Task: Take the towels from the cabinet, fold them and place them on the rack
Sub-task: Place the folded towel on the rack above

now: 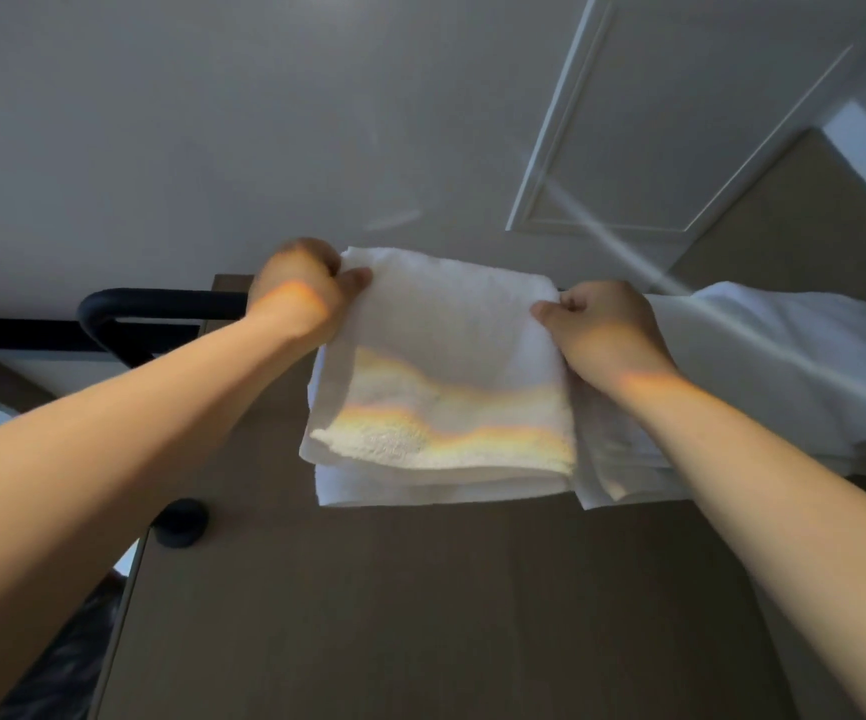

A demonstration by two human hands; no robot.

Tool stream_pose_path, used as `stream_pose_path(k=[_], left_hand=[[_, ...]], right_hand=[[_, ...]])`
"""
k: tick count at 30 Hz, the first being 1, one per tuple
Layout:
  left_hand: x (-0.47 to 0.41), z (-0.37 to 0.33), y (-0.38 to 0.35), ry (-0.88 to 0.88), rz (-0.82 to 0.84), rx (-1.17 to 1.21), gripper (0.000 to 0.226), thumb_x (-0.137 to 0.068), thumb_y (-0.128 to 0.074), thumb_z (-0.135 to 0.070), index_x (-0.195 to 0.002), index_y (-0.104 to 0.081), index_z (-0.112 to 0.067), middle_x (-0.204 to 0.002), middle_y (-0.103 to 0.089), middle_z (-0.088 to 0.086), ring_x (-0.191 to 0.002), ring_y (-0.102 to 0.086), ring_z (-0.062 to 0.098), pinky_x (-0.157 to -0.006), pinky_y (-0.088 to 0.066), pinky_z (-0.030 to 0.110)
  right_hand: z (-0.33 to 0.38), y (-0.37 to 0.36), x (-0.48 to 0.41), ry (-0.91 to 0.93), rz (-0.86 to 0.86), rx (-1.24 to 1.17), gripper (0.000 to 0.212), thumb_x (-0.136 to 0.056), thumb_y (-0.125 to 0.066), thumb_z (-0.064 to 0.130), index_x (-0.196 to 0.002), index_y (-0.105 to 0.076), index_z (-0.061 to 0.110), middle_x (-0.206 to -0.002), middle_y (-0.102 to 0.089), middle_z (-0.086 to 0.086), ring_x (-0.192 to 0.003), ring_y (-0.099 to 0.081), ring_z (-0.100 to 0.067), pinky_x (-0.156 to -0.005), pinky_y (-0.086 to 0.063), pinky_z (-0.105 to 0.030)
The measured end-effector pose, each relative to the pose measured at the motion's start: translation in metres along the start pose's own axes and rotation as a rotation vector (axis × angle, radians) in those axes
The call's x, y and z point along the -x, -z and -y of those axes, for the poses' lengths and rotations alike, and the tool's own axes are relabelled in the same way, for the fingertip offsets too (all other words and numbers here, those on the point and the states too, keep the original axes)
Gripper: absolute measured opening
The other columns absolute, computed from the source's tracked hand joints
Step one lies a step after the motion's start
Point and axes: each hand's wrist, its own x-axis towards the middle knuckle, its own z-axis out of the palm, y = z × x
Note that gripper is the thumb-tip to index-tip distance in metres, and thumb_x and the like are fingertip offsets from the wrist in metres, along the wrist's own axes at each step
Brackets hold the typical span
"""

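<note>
A folded white towel (446, 376) hangs over the black rack bar (160, 301), high up in front of me. My left hand (303, 288) pinches its upper left corner between thumb and curled fingers. My right hand (597, 330) grips its upper right edge. A second white towel (773, 366) is draped on the rack just to the right, partly behind my right hand and touching the first towel. The bar is hidden under both towels.
The rack bar curves down at its left end over a brown wooden panel (420, 589). A round black knob (181, 522) sits on that panel at lower left. Above are the pale ceiling and a white framed hatch (654, 122).
</note>
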Motion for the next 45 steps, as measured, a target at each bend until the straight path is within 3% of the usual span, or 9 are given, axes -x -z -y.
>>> stream_pose_path(k=[5,10,15,18,24,28,35,40,45], left_hand=[[0.031,0.011,-0.001,-0.112,-0.029,0.03,0.045,-0.097,-0.052,-0.038,-0.073,-0.057,-0.001,-0.073,-0.056,0.015,-0.07,-0.052,0.032,-0.056,-0.033,0.032],[0.05,0.017,0.003,-0.149,0.044,0.21,0.046,-0.093,-0.055,-0.043,-0.099,-0.066,0.001,-0.097,-0.068,0.016,-0.092,-0.061,0.029,-0.077,-0.05,0.045],[0.075,0.039,-0.001,0.06,0.196,0.258,0.053,-0.085,-0.051,-0.067,-0.083,-0.069,-0.017,-0.073,-0.066,-0.02,-0.086,-0.058,-0.009,-0.077,-0.043,0.02],[0.077,0.054,-0.002,0.175,0.454,0.489,0.079,-0.073,-0.052,-0.078,-0.111,-0.07,-0.012,-0.115,-0.069,-0.009,-0.115,-0.059,0.015,-0.108,-0.039,0.043],[0.076,0.055,-0.008,0.219,0.572,0.729,0.073,-0.073,-0.063,-0.072,-0.116,-0.068,-0.014,-0.115,-0.07,0.005,-0.107,-0.066,0.024,-0.096,-0.052,0.034],[0.083,0.056,-0.009,0.145,0.527,0.747,0.044,-0.071,-0.055,-0.068,-0.096,-0.068,-0.033,-0.085,-0.071,-0.02,-0.077,-0.067,-0.005,-0.06,-0.047,0.006],[0.096,0.058,0.008,0.192,0.572,0.804,0.05,-0.088,-0.048,-0.062,-0.107,-0.072,-0.022,-0.112,-0.072,-0.003,-0.107,-0.067,0.016,-0.09,-0.046,0.031],[0.106,0.059,0.009,0.194,0.57,0.846,0.033,-0.092,-0.039,-0.062,-0.106,-0.059,-0.039,-0.095,-0.066,-0.032,-0.085,-0.06,-0.021,-0.076,-0.04,0.012],[0.11,0.06,0.015,0.189,0.775,1.05,0.061,-0.089,-0.031,-0.068,-0.126,-0.061,-0.03,-0.128,-0.065,-0.002,-0.119,-0.061,0.02,-0.102,-0.044,0.042]], right_hand=[[-0.001,-0.002,-0.004,0.02,-0.042,0.113,0.046,-0.093,-0.058,0.029,-0.054,-0.039,0.011,-0.058,-0.044,-0.011,-0.068,-0.048,-0.034,-0.062,-0.035,-0.036],[-0.001,0.0,-0.001,0.023,-0.011,0.096,0.05,-0.093,-0.06,0.027,-0.052,-0.037,0.011,-0.052,-0.038,-0.005,-0.062,-0.041,-0.028,-0.059,-0.028,-0.033],[-0.002,0.001,0.01,0.028,0.017,0.042,0.037,-0.095,-0.057,0.028,-0.069,-0.055,0.001,-0.064,-0.053,-0.012,-0.069,-0.051,-0.03,-0.061,-0.035,-0.035],[-0.003,-0.001,0.016,0.003,0.044,0.063,0.038,-0.096,-0.056,0.032,-0.07,-0.055,0.003,-0.067,-0.054,-0.011,-0.072,-0.052,-0.03,-0.063,-0.036,-0.036],[-0.004,0.003,0.034,-0.12,0.137,0.068,0.029,-0.094,-0.057,0.044,-0.099,-0.061,0.016,-0.093,-0.062,0.0,-0.093,-0.059,-0.025,-0.077,-0.046,-0.034],[0.007,0.006,0.076,0.182,0.036,0.272,0.058,-0.084,-0.061,0.054,-0.133,-0.047,0.027,-0.129,-0.052,0.001,-0.117,-0.051,-0.022,-0.095,-0.043,-0.04],[0.032,0.0,0.127,0.632,0.37,0.434,0.057,-0.074,-0.053,0.075,-0.114,-0.061,0.034,-0.122,-0.053,0.014,-0.125,-0.043,-0.007,-0.12,-0.004,-0.056],[0.035,-0.007,0.126,0.739,0.215,0.419,0.025,-0.085,-0.072,0.033,-0.107,-0.068,0.021,-0.113,-0.065,0.003,-0.102,-0.061,-0.021,-0.078,-0.043,-0.026],[0.04,-0.014,0.117,0.779,0.215,0.513,0.031,-0.088,-0.062,0.028,-0.118,-0.063,0.024,-0.121,-0.061,0.004,-0.106,-0.059,-0.02,-0.067,-0.053,-0.033]])
